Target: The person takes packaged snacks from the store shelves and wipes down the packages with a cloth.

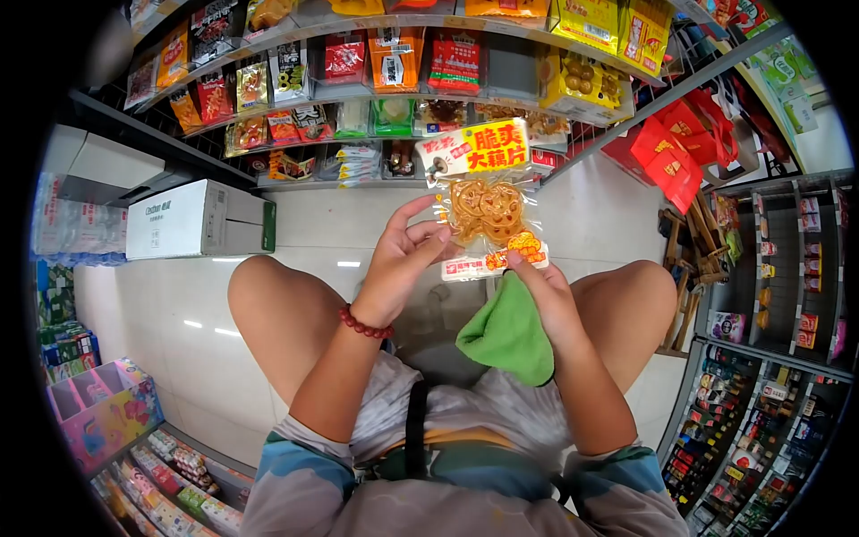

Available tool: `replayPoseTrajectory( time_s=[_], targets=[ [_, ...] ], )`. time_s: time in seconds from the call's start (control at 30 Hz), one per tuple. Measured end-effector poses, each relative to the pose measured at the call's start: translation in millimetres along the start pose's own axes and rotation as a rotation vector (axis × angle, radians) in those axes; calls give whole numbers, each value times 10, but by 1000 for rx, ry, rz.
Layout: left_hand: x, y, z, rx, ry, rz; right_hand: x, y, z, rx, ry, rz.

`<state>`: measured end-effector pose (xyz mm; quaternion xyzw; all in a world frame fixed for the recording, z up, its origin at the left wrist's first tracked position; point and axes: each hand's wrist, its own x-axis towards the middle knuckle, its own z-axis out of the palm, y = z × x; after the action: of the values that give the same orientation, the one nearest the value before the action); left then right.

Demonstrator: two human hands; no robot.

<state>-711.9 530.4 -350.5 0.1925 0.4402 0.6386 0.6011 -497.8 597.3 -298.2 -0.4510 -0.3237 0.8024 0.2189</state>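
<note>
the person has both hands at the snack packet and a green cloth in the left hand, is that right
Not quite: the head view shows the green cloth in the right hand, not the left hand. Both are at the snack packet.

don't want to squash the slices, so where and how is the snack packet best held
Probably by the side edges of the snack packet, left hand and right hand coming from the near side, thumbs in front. It faces the camera, the slices filling its middle, so the clear margins likely offer thinner places to pinch.
</note>
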Motion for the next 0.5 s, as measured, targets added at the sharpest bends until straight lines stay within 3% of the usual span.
replayPoseTrajectory(
  time_s=[0.5],
  targets=[
    [15,37,-1,-36,-54,83,5,89,-8,-63,-39,-41]
  ],
)
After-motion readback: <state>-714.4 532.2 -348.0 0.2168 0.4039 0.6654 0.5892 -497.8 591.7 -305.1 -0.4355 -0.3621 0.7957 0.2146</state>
